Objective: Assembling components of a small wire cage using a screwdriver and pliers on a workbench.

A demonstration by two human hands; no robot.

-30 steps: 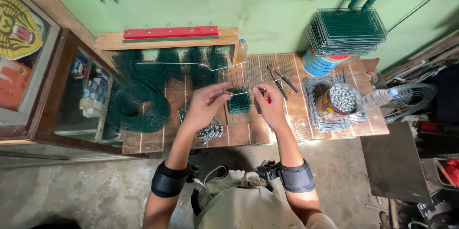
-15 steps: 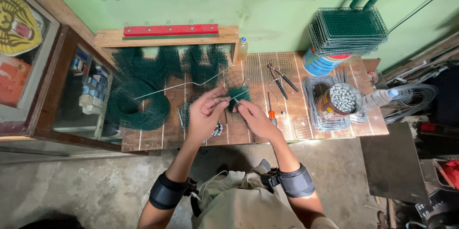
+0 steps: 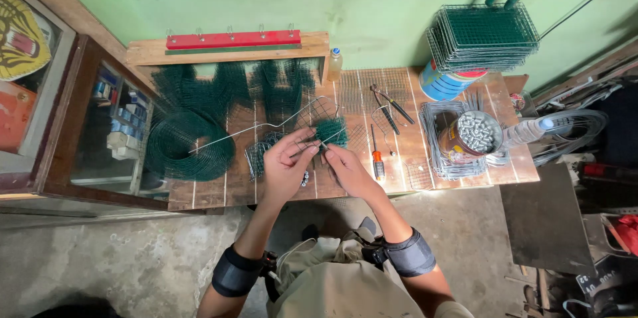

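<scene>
Over the wooden surface (image 3: 465,188), both hands meet at a small green mesh piece (image 3: 330,130). Left hand (image 3: 286,165) is closed on a long bent wire (image 3: 266,124) running left of the mesh, apparently steadying it; right hand (image 3: 344,165) pinches the mesh's lower edge. Right of the mesh stands a round can (image 3: 473,134) of silvery fasteners; behind it, a blue-and-red tin (image 3: 444,83) supports stacked green mesh panels (image 3: 482,36).
</scene>
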